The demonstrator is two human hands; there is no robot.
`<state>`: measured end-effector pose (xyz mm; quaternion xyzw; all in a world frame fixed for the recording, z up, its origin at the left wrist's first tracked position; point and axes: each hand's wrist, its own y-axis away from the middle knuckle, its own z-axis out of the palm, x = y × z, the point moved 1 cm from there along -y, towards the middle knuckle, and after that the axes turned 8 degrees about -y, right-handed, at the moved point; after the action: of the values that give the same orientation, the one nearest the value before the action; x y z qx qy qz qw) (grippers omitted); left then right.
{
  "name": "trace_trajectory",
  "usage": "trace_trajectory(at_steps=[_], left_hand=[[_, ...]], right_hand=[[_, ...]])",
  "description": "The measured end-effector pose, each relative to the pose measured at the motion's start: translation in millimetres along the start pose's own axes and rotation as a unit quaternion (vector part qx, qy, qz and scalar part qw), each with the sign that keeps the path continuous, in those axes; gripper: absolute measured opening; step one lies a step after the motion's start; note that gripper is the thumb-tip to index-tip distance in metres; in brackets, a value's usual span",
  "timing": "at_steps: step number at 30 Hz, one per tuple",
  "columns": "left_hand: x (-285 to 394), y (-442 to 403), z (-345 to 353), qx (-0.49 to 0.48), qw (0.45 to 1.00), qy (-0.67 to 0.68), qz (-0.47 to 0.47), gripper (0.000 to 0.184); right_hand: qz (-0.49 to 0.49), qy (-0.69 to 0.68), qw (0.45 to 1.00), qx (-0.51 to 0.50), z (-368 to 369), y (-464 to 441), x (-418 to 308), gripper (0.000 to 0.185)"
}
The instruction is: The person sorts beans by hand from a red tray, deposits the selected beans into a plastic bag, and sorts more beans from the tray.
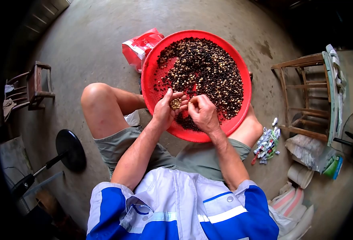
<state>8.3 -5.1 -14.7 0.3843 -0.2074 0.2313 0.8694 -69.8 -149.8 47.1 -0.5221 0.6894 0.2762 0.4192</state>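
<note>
A round red mesh tray rests over my lap, spread with dark and pale beans. Palm up above its near left side, my left hand is cupped around a small heap of pale beans. Close beside those fingertips, my right hand is closed in a pinch, its thumb against the fingers. Whatever sits between the right fingertips is too small to make out. Red mesh shows through where the beans lie thin, mostly at the tray's left.
A red and white bag stands behind the tray's left rim. Wooden chairs stand at left and right. Crumpled wrappers lie by my right knee, with sacks lower right. A black round fan base is at left.
</note>
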Motion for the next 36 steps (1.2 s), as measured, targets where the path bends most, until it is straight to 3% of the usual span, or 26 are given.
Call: trace_trajectory(at_steps=[1,4,9,11,14,30,36], left_hand=[[-3,-2,-5,-0.01,1.0,0.0,-0.003,0.056],[-2,-1,-6,-0.017,1.0,0.018,-0.01,0.056],[11,5,5,0.028,0.999,0.039,0.007,0.056],[13,5,6,0.033,0.998,0.039,0.019,0.056],[14,6,7,0.036,0.998,0.04,0.027,0.056],[12,5,4,0.035,0.999,0.02,0.031,0.055],[13,4,4,0.035,0.999,0.022,0.03,0.055]], right_hand=[[-0.061,-0.018,0.998,-0.013,7,0,2,0.011],[-0.045,-0.087,0.995,-0.03,8,-4,-23,0.026],[0.009,0.041,0.999,0.018,-7,-1,20,0.013],[-0.026,0.121,0.992,0.001,-9,6,41,0.012],[-0.076,0.144,0.986,-0.026,0,15,54,0.012],[-0.049,0.227,0.971,-0.049,17,12,51,0.009],[-0.011,0.185,0.983,-0.015,9,22,56,0.008]])
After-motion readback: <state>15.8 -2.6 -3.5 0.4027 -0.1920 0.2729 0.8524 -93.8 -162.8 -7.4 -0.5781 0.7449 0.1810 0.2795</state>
